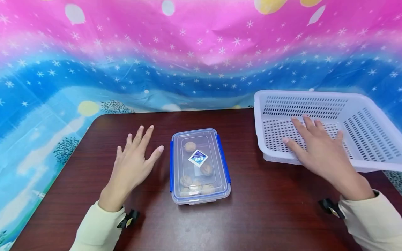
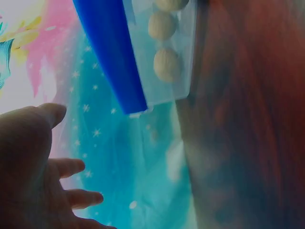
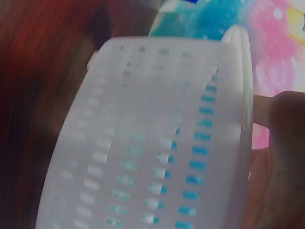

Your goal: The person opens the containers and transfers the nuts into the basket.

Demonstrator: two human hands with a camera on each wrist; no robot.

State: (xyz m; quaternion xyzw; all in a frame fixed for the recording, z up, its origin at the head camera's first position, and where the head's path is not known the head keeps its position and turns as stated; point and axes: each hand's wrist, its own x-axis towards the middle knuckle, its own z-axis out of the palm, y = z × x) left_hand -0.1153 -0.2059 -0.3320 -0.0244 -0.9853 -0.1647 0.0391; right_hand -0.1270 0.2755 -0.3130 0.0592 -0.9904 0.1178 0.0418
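A clear lidded food container (image 1: pixel 201 167) with blue side clips lies in the middle of the table. Through its lid show several round tan walnuts (image 1: pixel 190 146), most of them at the near end. My left hand (image 1: pixel 132 170) is spread to the left of the container, apart from it. In the left wrist view, more walnuts (image 2: pixel 167 64) show through the container's side wall. At the right, my right hand (image 1: pixel 323 153) reaches over the near rim of a white slotted plastic basket (image 1: pixel 282 157), fingers spread and holding nothing. The basket's slotted side (image 3: pixel 138 138) fills the right wrist view.
The dark reddish-brown wooden table (image 1: pixel 251 216) runs under everything. Behind it hangs a pink and blue snowflake-patterned cloth (image 1: pixel 194 52), which also drops past the table's left edge. The basket's right part reaches over the table's right edge.
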